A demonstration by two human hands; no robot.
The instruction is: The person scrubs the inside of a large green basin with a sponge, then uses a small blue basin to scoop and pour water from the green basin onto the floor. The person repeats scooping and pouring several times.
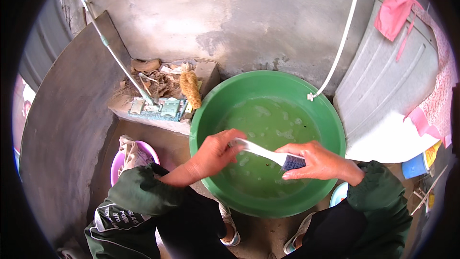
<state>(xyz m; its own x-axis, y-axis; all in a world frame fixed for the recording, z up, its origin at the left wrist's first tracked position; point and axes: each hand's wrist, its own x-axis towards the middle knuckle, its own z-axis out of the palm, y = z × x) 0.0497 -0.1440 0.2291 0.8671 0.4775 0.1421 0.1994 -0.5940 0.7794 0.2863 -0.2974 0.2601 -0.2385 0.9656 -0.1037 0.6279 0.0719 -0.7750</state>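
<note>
Over a large green tub (206, 110) of cloudy water I hold a scrubbing brush (261, 150) with a white handle and dark blue bristles. My left hand (218, 151) is closed round the handle's end. At the other end, my right hand (314, 160) grips the brush head, its thumb above and fingers below the bristles. The brush is tilted slightly, its head lower than the handle end. Patches of foam float on the water underneath.
A white hose (342, 43) hangs into the tub's far right rim. Left of the tub, a flat mop (153, 105) leans across a concrete ledge (182, 127) near a tan brush-like thing (190, 88). A pink basin (151, 151) with cloth stands by my left arm. Grey panels (383, 81) flank the right.
</note>
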